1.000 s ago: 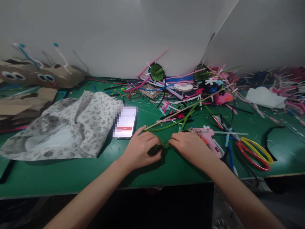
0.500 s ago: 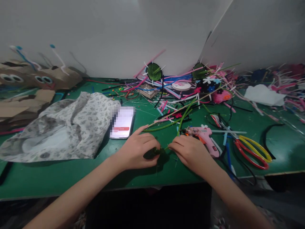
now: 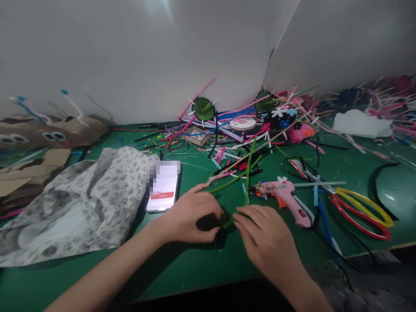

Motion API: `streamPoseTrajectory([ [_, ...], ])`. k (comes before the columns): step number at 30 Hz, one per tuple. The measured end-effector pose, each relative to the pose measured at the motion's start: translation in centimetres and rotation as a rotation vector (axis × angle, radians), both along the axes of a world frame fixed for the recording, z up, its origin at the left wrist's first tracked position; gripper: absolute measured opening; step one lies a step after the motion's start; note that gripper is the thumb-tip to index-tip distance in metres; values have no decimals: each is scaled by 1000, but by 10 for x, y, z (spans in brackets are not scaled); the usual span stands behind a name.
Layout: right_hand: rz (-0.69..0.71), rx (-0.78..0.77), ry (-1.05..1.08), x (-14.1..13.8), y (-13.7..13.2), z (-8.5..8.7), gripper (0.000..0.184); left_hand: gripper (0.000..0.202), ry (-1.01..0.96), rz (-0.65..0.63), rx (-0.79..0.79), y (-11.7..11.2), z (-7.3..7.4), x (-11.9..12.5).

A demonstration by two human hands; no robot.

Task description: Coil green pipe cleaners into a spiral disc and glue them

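My left hand (image 3: 190,216) is curled around a small dark green rolled piece (image 3: 208,222) low on the green table (image 3: 201,268). My right hand (image 3: 264,240) pinches the end of a long green pipe cleaner (image 3: 247,173) where it meets that roll. The pipe cleaner runs up and away toward the pile of craft sticks. Both hands rest close together near the table's front edge.
A phone (image 3: 162,186) with a lit screen lies left of my hands beside a patterned grey cloth (image 3: 81,199). A pink glue gun (image 3: 286,195) and red-yellow scissors (image 3: 360,208) lie to the right. A heap of coloured pipe cleaners (image 3: 247,121) fills the back; cardboard shapes (image 3: 42,138) sit at far left.
The view has tilted, so everything sits lower in frame. My right hand has shifted slightly down and the green pipe cleaner now stands more upright; the left hand stays on the roll.
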State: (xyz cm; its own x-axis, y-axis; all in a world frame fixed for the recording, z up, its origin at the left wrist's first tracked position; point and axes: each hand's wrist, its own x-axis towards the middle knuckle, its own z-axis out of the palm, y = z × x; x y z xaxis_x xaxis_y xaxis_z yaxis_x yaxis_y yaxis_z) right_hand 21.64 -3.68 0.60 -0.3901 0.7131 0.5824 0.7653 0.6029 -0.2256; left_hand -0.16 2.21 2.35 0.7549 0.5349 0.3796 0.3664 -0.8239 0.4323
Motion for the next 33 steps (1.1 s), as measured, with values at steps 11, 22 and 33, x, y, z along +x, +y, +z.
streamPoseTrajectory([
  [11, 44, -29, 130, -4, 1, -8, 28, 22, -124, 90, -9, -7, -19, 0],
  [22, 20, -74, 95, -7, -2, -5, 24, 19, -103, 107, 80, -13, -17, 0],
  [33, 37, -112, 48, -3, 0, -14, 27, 16, -131, 101, 83, -15, -15, -1],
])
